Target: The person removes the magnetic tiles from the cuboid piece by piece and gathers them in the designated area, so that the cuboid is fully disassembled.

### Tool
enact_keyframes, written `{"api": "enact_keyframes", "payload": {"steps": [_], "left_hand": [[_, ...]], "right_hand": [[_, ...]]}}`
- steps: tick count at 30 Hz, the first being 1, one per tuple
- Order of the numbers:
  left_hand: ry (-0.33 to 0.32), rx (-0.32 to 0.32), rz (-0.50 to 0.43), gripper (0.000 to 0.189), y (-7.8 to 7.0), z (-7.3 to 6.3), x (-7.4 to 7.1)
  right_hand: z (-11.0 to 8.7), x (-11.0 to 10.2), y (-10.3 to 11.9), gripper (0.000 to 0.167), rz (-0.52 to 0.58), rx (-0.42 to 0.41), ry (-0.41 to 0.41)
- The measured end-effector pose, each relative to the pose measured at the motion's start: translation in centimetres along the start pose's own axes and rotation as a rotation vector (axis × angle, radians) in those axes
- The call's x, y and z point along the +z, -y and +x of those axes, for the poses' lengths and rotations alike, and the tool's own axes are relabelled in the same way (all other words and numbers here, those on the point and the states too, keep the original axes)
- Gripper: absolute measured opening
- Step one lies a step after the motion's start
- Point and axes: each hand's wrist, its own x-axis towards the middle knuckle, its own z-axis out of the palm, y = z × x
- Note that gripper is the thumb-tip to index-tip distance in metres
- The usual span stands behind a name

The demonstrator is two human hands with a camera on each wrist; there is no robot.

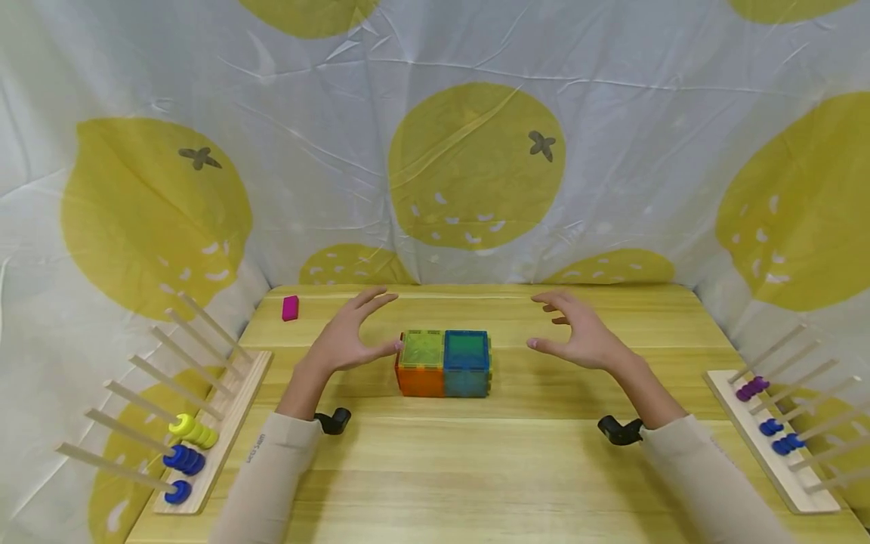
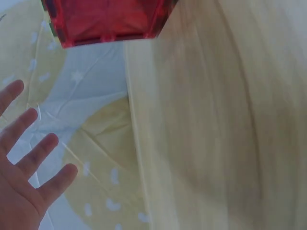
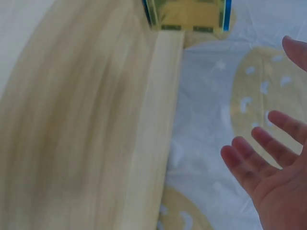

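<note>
In the head view a block of translucent magnetic tiles (image 1: 444, 364) stands on the wooden table. Its left half is orange with a yellow-green top, its right half blue with a green tint on top. My left hand (image 1: 350, 336) hovers at its left with fingers spread, thumb tip close to the block's corner; whether they touch I cannot tell. Farther off on the right, my right hand (image 1: 578, 332) is held apart from it, fingers spread and holding nothing. The left wrist view shows a red tile face (image 2: 108, 21) above that hand; the right wrist view shows a yellowish one (image 3: 189, 14).
A wooden peg rack (image 1: 227, 423) with yellow and blue beads stands at the left edge, another rack (image 1: 768, 446) with purple and blue beads at the right. One small magenta block (image 1: 290, 308) lies at the back left. Behind the table hangs a lemon-print cloth (image 1: 326, 174).
</note>
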Motion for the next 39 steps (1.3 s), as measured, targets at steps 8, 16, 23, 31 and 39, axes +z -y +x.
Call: {"api": "enact_keyframes", "payload": {"steps": [8,16,23,31,39], "left_hand": [[-0.002,0.040,-0.122,0.088,-0.3,-0.6,2.3],[0.021,0.061,-0.139,0.085,-0.4,-0.8,3.6],[0.033,0.090,-0.160,0.084,-0.4,-0.7,4.2],[0.051,0.065,-0.249,0.081,-0.5,-0.7,4.8],[0.056,0.037,-0.325,0.078,-0.5,-0.9,5.3]], "right_hand": [[0.2,2.6,1.1,0.075,0.085,-0.041,0.019],[0.7,4.1,1.8,0.075,0.113,-0.067,0.047],[1.2,5.1,2.2,0.074,0.118,-0.090,0.060],[1.5,5.8,2.7,0.075,0.120,-0.088,0.074],[2.1,6.7,3.3,0.077,0.103,-0.109,0.086]]}}
